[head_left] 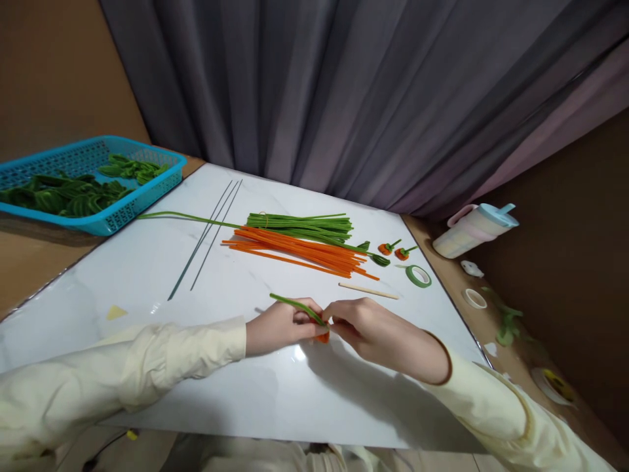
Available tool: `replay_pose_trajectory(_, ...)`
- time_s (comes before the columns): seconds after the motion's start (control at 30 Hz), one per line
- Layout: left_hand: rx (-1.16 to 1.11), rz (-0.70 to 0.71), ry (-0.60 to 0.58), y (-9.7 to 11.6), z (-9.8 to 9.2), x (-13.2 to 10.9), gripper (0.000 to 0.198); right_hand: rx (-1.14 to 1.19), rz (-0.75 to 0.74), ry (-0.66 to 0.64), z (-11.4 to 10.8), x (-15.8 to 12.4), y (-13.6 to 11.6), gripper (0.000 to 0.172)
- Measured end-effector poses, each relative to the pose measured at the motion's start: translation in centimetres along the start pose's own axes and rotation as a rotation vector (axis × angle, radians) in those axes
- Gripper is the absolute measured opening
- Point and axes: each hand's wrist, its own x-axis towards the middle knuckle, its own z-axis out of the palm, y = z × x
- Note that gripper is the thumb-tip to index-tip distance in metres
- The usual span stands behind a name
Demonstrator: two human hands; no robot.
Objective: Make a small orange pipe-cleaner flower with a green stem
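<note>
Head view, lower centre of frame: both hands are meeting over the white worktop (pixel 147 282). The left hand (pixel 278 328) is pinching a green stem (pixel 295 305) with narrow fingers; the stem is slanting up and to the left from the grip. The right hand (pixel 378 334) is closing its fingers tightly on a small orange bit (pixel 322 337) at the stem's lower end, just above the worktop. How the two parts are joined is hidden between the fingertips.

Progress, judged from the layout: two small orange pieces with green stalks (pixel 386 248) (pixel 403 253) are lying finished at right of centre, so the piece in hand looks like a third one underway. Stock is lying largely unused in mid-frame: an orange bundle (pixel 299 252), with a green bundle (pixel 304 226) just behind it.

Other items: a wooden stick (pixel 368 291) and a roll of green tape (pixel 419 276) are lying near the right hand. Two thin dark wires (pixel 206 236) are running diagonally left of centre. A blue basket (pixel 147 190) holding green leaves (pixel 63 193) is sitting at upper left. A lidded cup (pixel 472 229) is standing at the right edge.
</note>
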Motion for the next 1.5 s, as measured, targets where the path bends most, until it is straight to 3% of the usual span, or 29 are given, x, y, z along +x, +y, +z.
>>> replay_pose_trajectory(0.07, -0.1, -0.031, 0.007, 0.1, -0.3, 0.2, 0.027, 0.109, 0.009, 0.09, -0.7, -0.5, 0.5, 0.015)
replay_pose_trajectory(0.17, -0.218, -0.133, 0.029, 0.5, -0.8, 0.4, 0.034, 0.31, 0.076, 0.192, -1.1, -1.2, 1.7, 0.033)
replay_pose_trajectory(0.23, -0.264, -0.163, 0.016, 0.6, -1.1, 0.4, 0.036, 0.406, 0.087, 0.216, -0.6, -1.2, 2.5, 0.036)
replay_pose_trajectory(0.43, -0.164, -0.04, -0.054, 0.6, -1.0, 0.2, 0.036, 0.513, -0.025, 0.244, 2.9, -0.3, 3.6, 0.041)
replay_pose_trajectory(0.63, -0.067, -0.023, -0.064, 0.7, -1.1, 0.0, 0.037, 0.485, -0.12, 0.397, 4.6, -0.6, 4.2, 0.051)
replay_pose_trajectory(0.73, -0.073, -0.046, -0.051, 0.6, -1.1, 0.0, 0.04, 0.366, -0.161, 0.483, 5.1, -0.8, 4.5, 0.045)
replay_pose_trajectory(0.83, -0.092, -0.031, -0.07, 0.5, -1.1, 0.1, 0.04, 0.31, -0.194, 0.476, 5.5, -0.7, 4.6, 0.04)
replay_pose_trajectory(0.97, -0.028, 0.018, -0.099, 0.5, -1.0, 0.2, 0.033, 0.394, -0.21, 0.424, 5.6, -0.4, 4.2, 0.039)
replay_pose_trajectory(1.2, 0.197, 0.111, -0.073, 0.6, -0.8, 0.0, 0.024, 0.438, -0.178, 0.517, 6.3, -0.1, 3.7, 0.033)
replay_pose_trajectory(1.5, 0.274, 0.067, 0.019, 0.5, -0.7, -0.1, 0.022, 0.413, -0.184, 0.51, 7.0, 0.0, 4.1, 0.016)
